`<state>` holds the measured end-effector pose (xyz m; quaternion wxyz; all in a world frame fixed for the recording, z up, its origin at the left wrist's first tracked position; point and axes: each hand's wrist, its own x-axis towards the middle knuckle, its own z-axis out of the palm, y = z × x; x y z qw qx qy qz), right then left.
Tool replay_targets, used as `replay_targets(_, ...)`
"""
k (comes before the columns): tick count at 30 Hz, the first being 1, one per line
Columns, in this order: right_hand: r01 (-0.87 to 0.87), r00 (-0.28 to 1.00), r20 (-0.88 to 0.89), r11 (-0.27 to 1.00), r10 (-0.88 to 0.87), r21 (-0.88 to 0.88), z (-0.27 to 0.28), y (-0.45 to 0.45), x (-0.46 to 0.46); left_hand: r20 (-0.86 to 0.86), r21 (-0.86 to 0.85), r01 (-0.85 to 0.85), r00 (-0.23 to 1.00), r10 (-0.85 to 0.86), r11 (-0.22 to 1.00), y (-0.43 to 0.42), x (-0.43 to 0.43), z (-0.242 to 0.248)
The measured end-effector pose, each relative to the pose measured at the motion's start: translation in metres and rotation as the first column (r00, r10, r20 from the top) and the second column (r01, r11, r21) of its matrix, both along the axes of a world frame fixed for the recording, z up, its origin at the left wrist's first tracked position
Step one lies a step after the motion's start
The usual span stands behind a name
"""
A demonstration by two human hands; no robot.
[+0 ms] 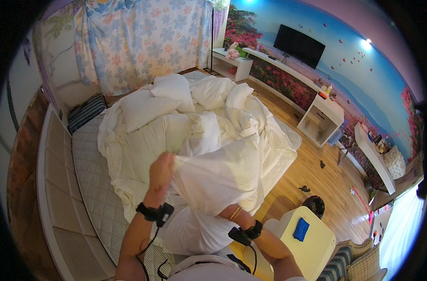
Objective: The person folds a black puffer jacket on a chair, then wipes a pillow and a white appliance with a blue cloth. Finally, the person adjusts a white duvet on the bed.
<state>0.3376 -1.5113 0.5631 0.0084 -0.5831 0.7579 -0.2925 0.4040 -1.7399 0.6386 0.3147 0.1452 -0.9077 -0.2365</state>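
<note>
My left hand [161,169] is closed on the edge of a thin white fabric cover [213,175], which looks like a pillowcase, and holds it up over the bed. The cover stretches from that hand towards the right. My right hand [228,211] reaches into or under the cover, so its fingers are hidden; a gold-coloured bangle shows at the wrist. Close to my body, below the cover, lies another white piece of bedding [196,233]. A rumpled cream-white quilt [146,151] spreads across the mattress [90,168] beyond my hands.
White pillows [146,107] lie at the quilt's far side. A padded headboard [64,196] runs along the left. To my right stands a pale bedside table [315,233] with a folded blue cloth [300,229]. Beyond are a dark bin [313,206] and white shelving [322,119].
</note>
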Motion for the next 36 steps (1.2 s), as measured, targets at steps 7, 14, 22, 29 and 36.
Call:
replay_targets(7,-0.097,0.995,0.023,0.984,0.094,0.15,0.074,0.04,0.017,0.091,-0.115,-0.249,0.961,0.259,0.962,-0.081,-0.001,-0.067)
replay_targets(14,-0.273,0.898,0.262,0.915,0.353,-0.298,0.085,0.076,0.053,0.36,-0.015,-0.308,0.886,0.292,0.951,-0.108,0.03,-0.138)
replay_targets(22,0.097,0.801,0.572,0.904,0.176,-0.415,0.054,0.027,0.04,-0.075,-0.017,0.019,0.997,-0.02,1.0,-0.038,0.043,-0.046)
replay_targets(29,-0.013,0.95,0.299,0.964,0.095,-0.264,0.042,0.001,0.042,0.195,0.631,0.361,0.783,-0.591,0.687,0.038,0.058,0.019)
replay_targets(36,-0.135,0.963,0.214,0.982,0.161,-0.132,0.033,-0.009,0.052,0.316,0.467,0.389,0.765,-0.561,0.794,0.036,0.064,-0.007)
